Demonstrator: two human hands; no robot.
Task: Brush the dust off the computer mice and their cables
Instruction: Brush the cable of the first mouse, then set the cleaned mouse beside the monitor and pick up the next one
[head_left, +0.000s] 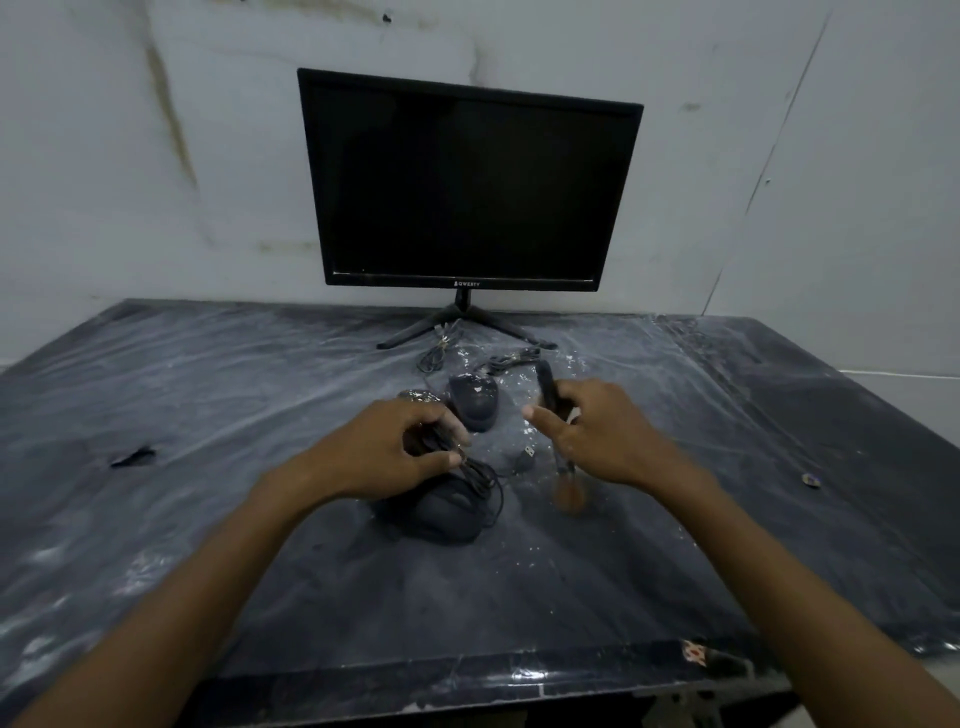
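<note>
Gripping bundled cable (470, 470), left hand (395, 452); right hand (597, 431) clutching brush (563, 467); near mouse (447, 512) below.

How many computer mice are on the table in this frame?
2. One mouse lies just beyond the left hand, toward the monitor; the near mouse lies below that hand. None seems hidden.

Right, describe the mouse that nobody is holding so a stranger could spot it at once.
Start at the black monitor standing against the wall, then drop below its stand onto the plastic-covered table. The far mouse lies just past the two hands. Unlike the near mouse, whose bunched cable the left hand grips, this one lies untouched, farther from the person.
</note>
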